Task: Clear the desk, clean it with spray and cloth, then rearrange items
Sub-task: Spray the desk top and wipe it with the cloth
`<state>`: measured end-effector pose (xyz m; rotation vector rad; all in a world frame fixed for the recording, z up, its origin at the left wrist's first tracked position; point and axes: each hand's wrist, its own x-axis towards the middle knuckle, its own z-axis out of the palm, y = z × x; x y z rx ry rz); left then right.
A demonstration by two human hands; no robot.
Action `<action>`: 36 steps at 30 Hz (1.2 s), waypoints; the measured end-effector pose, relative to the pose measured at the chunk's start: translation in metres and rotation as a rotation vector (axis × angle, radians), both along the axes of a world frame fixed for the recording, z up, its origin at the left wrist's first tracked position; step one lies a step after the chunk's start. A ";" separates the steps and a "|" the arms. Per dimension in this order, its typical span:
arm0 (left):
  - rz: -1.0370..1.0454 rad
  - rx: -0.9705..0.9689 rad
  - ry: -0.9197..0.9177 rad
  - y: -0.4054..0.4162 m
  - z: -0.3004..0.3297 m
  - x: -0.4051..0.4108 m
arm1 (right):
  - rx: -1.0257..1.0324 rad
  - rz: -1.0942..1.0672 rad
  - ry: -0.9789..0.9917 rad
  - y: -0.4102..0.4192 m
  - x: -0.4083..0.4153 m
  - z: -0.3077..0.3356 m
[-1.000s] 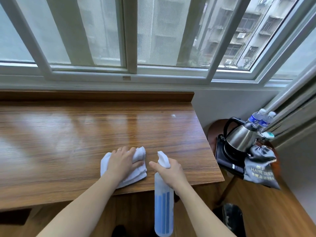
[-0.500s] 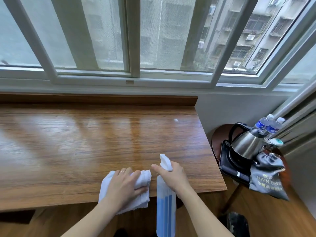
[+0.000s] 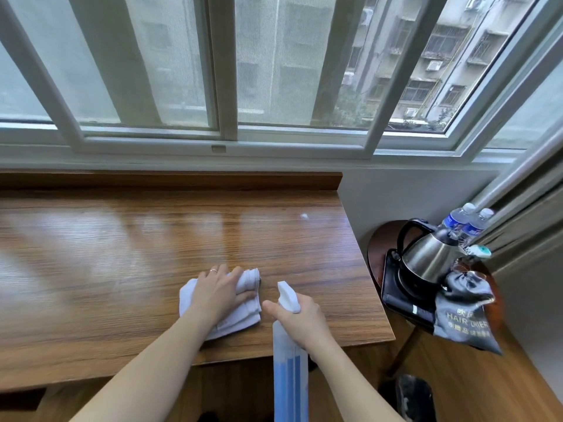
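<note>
Tabletop (image 3: pixel 122 269) of wood grain is seen running left to right beneath the window, its bare length stretching away to the left of both hands, so the coming wipe is judged to go that way. A folded white cloth (image 3: pixel 240 315) is pressed flat near the front edge by the left hand (image 3: pixel 217 292), fingers spread over it. Just beside it on the right, a spray bottle (image 3: pixel 289 376) is gripped at the neck by the right hand (image 3: pixel 300 322), hanging upright past the front edge. A kettle (image 3: pixel 426 260) stands well apart on a side table.
</note>
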<state>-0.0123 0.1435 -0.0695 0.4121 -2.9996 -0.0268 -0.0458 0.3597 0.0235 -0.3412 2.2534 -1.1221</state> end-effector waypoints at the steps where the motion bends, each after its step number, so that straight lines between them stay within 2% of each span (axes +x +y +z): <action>1: 0.013 0.020 -0.009 0.000 0.002 -0.003 | -0.002 0.001 -0.002 0.001 0.001 0.000; 4: 0.046 0.047 -0.040 0.002 0.003 -0.001 | -0.003 0.011 -0.006 0.004 0.003 0.000; 11: -0.066 0.025 0.066 0.024 -0.008 0.049 | -0.015 0.031 -0.011 0.013 0.001 -0.009; 18: -0.042 -0.009 0.092 0.052 -0.016 0.083 | -0.009 0.048 -0.031 0.015 -0.003 -0.015; 26: -0.120 -0.043 0.099 0.032 -0.017 0.054 | 0.028 0.016 -0.030 0.018 -0.004 -0.016; 36: 0.015 -0.023 0.045 0.009 -0.009 -0.005 | 0.025 0.027 -0.032 0.024 -0.004 -0.016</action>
